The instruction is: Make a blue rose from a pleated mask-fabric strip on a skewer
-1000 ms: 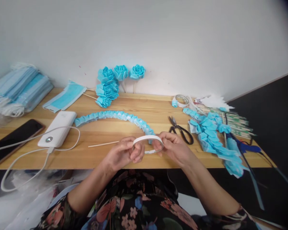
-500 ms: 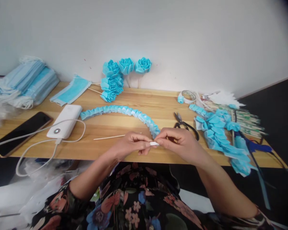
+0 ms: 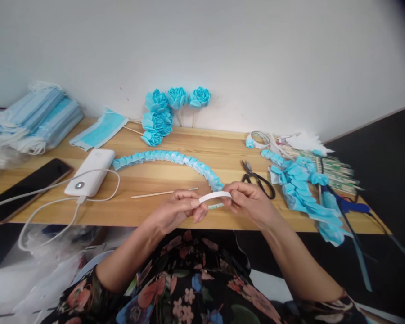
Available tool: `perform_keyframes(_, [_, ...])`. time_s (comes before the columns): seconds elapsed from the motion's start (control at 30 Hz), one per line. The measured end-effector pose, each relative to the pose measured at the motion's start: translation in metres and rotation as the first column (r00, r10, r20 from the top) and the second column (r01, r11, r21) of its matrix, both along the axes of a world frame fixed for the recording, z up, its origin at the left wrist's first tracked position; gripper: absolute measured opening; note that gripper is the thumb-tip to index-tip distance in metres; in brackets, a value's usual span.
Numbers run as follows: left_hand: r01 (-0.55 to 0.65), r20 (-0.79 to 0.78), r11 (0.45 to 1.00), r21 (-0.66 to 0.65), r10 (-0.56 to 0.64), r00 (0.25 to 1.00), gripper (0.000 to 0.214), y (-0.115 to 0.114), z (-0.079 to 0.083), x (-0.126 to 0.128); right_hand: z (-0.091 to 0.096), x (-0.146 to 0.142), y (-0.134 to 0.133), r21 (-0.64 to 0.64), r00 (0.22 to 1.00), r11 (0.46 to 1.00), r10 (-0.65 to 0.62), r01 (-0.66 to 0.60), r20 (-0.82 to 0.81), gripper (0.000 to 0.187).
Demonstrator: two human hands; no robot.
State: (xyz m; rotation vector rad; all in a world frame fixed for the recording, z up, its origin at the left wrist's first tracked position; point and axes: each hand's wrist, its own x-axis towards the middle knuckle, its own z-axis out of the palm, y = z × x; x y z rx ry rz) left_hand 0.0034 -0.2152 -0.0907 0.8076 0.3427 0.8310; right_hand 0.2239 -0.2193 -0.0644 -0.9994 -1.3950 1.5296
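Note:
Both my hands hover over the near edge of a wooden table (image 3: 175,218), pinching a short white strip (image 3: 215,196) between them. My left hand (image 3: 178,210) pinches its left end with thumb and fingers closed. My right hand (image 3: 248,201) pinches the right end the same way. The strip arches slightly between the two pinches. Just beyond it lies the near end of a long curved pleated blue band (image 3: 170,159). A thin wooden stick (image 3: 164,193) lies on the table close to my left hand.
Black scissors (image 3: 258,179) lie right of my hands, then a heap of blue folded pieces (image 3: 299,182) and a tape roll (image 3: 259,139). Blue paper roses (image 3: 170,108) lean on the wall. At left: a power bank (image 3: 89,172) with cable, a phone (image 3: 27,189), stacked face masks (image 3: 33,117).
A second ago the strip was bent in a wide loop; my hands then came together and flattened it. Now they have drawn slightly apart, with the strip arched between them.

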Motion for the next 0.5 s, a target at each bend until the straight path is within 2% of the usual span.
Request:
perform_keyframes(0.17, [-0.017, -0.059, 1.0, -0.009, 0.016, 0.998, 0.027, -0.002, 0.0, -0.004, 0.013, -0.002, 0.0, 0.059, 0.983, 0.998, 0.001, -0.012, 0.186, 0.039])
perform_keyframes(0.27, [-0.02, -0.148, 1.0, 0.003, 0.02, 0.989, 0.028, -0.003, 0.0, -0.007, 0.024, -0.004, -0.001, 0.13, 0.947, 0.99, 0.012, -0.056, 0.32, 0.039])
perform_keyframes(0.4, [0.027, -0.279, 0.998, 0.056, -0.01, 0.96, 0.028, -0.002, 0.009, -0.01, 0.036, -0.008, -0.004, 0.187, 0.897, 0.977, 0.012, -0.105, 0.442, 0.036])
perform_keyframes(0.5, [0.047, -0.312, 0.996, 0.071, -0.023, 0.95, 0.026, -0.002, 0.016, -0.01, 0.042, -0.011, -0.006, 0.229, 0.861, 0.964, 0.0, -0.135, 0.508, 0.029])
